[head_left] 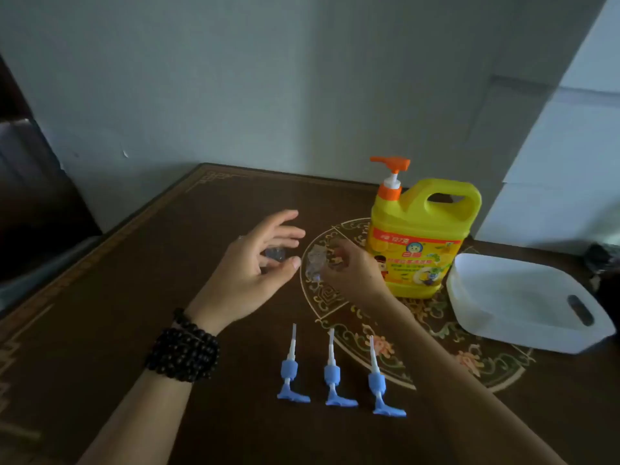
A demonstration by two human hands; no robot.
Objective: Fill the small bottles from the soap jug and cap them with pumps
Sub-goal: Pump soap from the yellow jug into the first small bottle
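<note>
A yellow soap jug with an orange pump stands at the back right of the dark table. My right hand holds a small clear bottle upright just left of the jug. My left hand hovers beside it with fingers spread and relaxed; another small clear bottle shows behind its palm, and I cannot tell if the hand touches it. Three blue pumps with white tubes lie in a row near me: left, middle, right.
A white plastic tub with a handle slot sits at the right, close to the jug. A wall stands behind the table. A dark object lies at the far right edge.
</note>
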